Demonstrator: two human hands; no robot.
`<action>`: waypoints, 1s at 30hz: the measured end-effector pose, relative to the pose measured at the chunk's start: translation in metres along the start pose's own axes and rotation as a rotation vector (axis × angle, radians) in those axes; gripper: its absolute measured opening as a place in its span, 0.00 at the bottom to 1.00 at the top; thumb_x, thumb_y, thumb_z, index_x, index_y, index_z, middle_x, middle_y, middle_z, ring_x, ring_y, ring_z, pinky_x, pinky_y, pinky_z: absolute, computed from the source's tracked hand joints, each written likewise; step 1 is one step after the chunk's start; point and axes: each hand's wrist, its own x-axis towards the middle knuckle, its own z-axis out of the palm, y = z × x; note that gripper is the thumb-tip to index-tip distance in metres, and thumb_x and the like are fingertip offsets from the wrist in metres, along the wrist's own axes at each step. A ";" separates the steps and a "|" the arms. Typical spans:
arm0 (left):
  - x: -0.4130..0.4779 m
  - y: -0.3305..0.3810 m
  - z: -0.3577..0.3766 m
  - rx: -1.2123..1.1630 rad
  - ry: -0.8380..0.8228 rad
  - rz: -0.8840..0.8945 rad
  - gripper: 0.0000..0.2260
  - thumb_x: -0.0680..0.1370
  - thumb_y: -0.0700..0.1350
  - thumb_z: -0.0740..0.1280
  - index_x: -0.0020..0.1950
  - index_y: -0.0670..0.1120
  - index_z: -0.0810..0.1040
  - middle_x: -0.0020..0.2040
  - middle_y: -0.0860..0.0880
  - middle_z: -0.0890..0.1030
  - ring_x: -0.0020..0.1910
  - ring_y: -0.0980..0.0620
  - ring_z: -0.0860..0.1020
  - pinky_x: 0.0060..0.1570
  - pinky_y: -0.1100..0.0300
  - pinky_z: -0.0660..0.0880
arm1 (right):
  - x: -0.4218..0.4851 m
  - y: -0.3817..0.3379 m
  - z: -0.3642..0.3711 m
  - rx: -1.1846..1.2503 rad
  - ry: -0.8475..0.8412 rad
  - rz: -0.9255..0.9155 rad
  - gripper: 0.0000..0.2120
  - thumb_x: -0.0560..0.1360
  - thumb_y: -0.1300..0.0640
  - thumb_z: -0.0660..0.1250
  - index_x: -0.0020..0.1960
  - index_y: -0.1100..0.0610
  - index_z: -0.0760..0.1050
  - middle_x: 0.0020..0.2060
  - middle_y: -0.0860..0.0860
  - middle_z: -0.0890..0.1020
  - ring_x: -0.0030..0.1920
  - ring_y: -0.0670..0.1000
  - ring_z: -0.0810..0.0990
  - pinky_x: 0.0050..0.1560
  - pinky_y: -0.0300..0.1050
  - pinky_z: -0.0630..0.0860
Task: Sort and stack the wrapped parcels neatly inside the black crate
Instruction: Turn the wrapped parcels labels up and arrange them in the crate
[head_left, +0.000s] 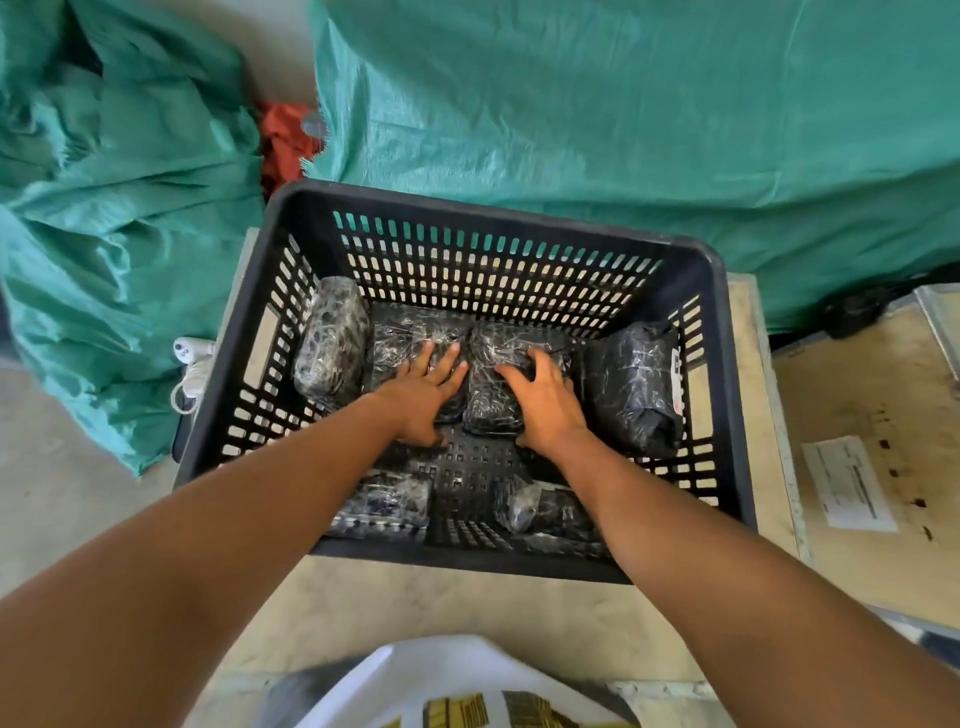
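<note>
**A:** How far along does this look? The black crate (724, 395) is seen sitting on a wooden bench (395, 613), and every wrapped parcel in view is already inside it.

**B:** About halfway, judged from the layout. A back row has been formed: a big dark parcel (631, 387) is propped at the right wall, a mottled grey one (332, 343) is stood on end at the left wall, and two flatter ones are laid between them.

**A:** And the hands?

**B:** Both are pressed onto that middle pair. The left hand (423, 395) is laid flat with fingers spread on the left-centre parcel (395, 340), nothing really gripped. The right hand (545, 402) is curled loosely over the right-centre parcel (493, 374), fingers draped across its top, more a push than a closed grip. It looks like the two are being squared up side by side.

**A:** What's left then?

**B:** Two smaller parcels near the front wall haven't been tidied: one at front left (389, 501), one at front right (524, 506), lying loose with bare crate floor between them and the back row. Nothing's been stacked into a second layer yet, as far as can be seen.
</note>
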 end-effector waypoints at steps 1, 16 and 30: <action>0.001 -0.001 0.000 -0.001 -0.005 0.001 0.53 0.75 0.56 0.72 0.79 0.49 0.31 0.75 0.47 0.24 0.74 0.38 0.27 0.72 0.42 0.36 | 0.002 0.001 -0.002 0.021 -0.022 -0.004 0.55 0.63 0.62 0.84 0.81 0.44 0.58 0.80 0.60 0.52 0.79 0.63 0.59 0.72 0.63 0.69; -0.005 -0.009 -0.033 -0.679 0.412 0.156 0.52 0.77 0.51 0.72 0.74 0.67 0.26 0.79 0.48 0.57 0.69 0.47 0.72 0.68 0.53 0.65 | 0.004 0.037 -0.082 0.793 0.164 -0.022 0.29 0.68 0.55 0.79 0.68 0.50 0.80 0.57 0.43 0.83 0.52 0.38 0.82 0.53 0.38 0.80; -0.009 0.003 -0.055 -0.543 0.488 0.307 0.42 0.79 0.52 0.69 0.79 0.68 0.40 0.63 0.42 0.73 0.57 0.42 0.75 0.63 0.41 0.73 | 0.002 0.055 -0.107 1.401 0.161 0.086 0.17 0.72 0.56 0.75 0.61 0.45 0.84 0.50 0.51 0.88 0.51 0.55 0.88 0.47 0.50 0.85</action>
